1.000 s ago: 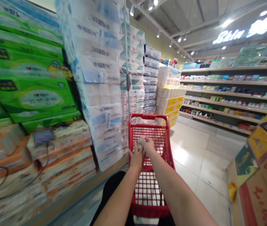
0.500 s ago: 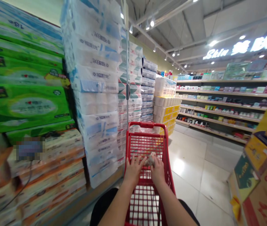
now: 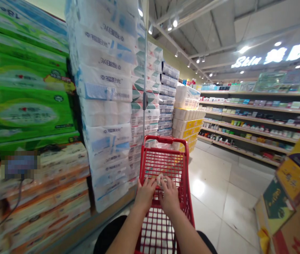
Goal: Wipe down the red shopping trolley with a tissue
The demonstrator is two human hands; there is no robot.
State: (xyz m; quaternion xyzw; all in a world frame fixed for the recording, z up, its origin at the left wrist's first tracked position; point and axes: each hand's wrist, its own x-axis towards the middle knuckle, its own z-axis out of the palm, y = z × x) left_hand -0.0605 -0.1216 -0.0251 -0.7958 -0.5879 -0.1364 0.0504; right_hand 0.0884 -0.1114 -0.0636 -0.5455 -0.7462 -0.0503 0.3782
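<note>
A red plastic shopping cart point(image 3: 187, 183) with grid-like walls stands right in front of me. Both my hands reach into its upper part. My left hand point(image 3: 145, 193) has its fingers stretched out and a little apart, close to the cart's left side. To its right, my right hand point(image 3: 169, 197) curls its fingers over a small crumpled whitish thing point(image 3: 160, 180), too blurred to name and partly hidden by the fingers. The left fingertips are very near this thing; whether they touch it I cannot tell.
Tall stacks of toilet paper packs point(image 3: 107, 141) rise along the left, beside green tissue packs point(image 3: 25, 109) and orange-white packs point(image 3: 57, 197). Yellow and red boxes point(image 3: 293, 180) stand on the right. Shelves of small goods point(image 3: 245, 113) lie ahead across the tiled floor point(image 3: 213, 190).
Both hands have shifted slightly left within the cart. The crumpled thing has moved left along with my right hand, nearer the left fingertips. The view has advanced a little along the aisle.
</note>
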